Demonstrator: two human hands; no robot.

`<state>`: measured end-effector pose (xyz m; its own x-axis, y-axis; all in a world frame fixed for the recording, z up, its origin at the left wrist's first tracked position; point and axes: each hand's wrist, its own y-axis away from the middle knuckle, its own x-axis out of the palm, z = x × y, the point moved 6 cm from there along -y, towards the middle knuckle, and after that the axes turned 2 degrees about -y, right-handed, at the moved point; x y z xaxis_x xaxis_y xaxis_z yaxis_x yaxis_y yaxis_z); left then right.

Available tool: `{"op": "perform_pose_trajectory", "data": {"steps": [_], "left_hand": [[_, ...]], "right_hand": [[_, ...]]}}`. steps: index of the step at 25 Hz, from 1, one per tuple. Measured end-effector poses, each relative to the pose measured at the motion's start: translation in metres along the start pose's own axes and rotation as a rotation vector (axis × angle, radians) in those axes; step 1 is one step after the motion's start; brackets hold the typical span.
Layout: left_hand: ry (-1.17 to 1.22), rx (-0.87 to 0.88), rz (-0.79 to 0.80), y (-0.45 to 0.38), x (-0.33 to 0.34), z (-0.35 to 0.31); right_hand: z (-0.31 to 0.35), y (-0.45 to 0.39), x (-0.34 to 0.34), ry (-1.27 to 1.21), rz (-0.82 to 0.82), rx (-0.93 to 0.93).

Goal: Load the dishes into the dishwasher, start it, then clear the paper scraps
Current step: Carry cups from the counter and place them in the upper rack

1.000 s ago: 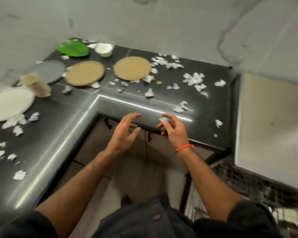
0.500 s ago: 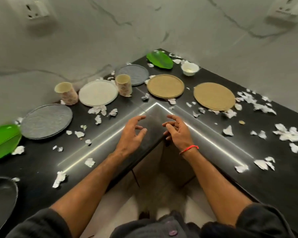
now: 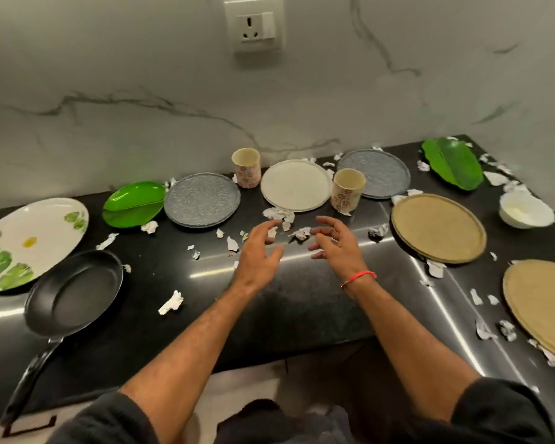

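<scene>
My left hand and my right hand hover side by side over the black counter, fingers spread and loosely bent, holding nothing. Just beyond them lie paper scraps. Along the wall stand a white plate, two grey plates, two floral cups and two green leaf dishes. A black frying pan and a leaf-print plate lie at the left. Two tan plates and a white bowl sit at the right.
White paper scraps are scattered across the whole L-shaped counter, more at the right. A marble wall with a socket backs the counter. The pan's handle sticks out over the front edge. The dishwasher is out of view.
My view has swung left from the dishwasher corner to the long counter run. Both hands have stayed in front of me, empty, and now hover further over the counter above the scraps.
</scene>
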<state>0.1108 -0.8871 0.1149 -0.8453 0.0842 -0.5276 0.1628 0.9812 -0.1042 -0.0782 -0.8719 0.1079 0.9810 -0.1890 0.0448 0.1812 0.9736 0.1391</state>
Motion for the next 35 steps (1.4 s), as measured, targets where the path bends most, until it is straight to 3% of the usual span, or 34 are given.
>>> {"op": "perform_pose_trajectory", "data": {"steps": [6, 14, 22, 26, 30, 35], "left_hand": [[-0.077, -0.139, -0.078, -0.058, -0.035, 0.033], [-0.134, -0.210, -0.077, -0.190, -0.070, 0.088], [-0.102, -0.297, -0.035, -0.274, -0.043, 0.127], [-0.020, -0.209, -0.119, -0.277, -0.050, 0.132], [0.014, -0.085, -0.176, -0.239, -0.057, 0.115], [0.137, 0.241, -0.100, -0.154, -0.032, 0.045]], "right_hand": [[0.008, -0.060, 0.051, 0.150, 0.096, -0.057], [0.022, -0.138, 0.103, 0.266, 0.023, -0.043], [0.006, -0.162, 0.111, 0.315, -0.068, 0.024], [0.008, -0.167, 0.112, 0.413, -0.009, 0.018], [0.015, -0.155, 0.115, 0.343, 0.012, 0.013], [0.037, -0.114, 0.109, 0.373, 0.043, -0.134]]}}
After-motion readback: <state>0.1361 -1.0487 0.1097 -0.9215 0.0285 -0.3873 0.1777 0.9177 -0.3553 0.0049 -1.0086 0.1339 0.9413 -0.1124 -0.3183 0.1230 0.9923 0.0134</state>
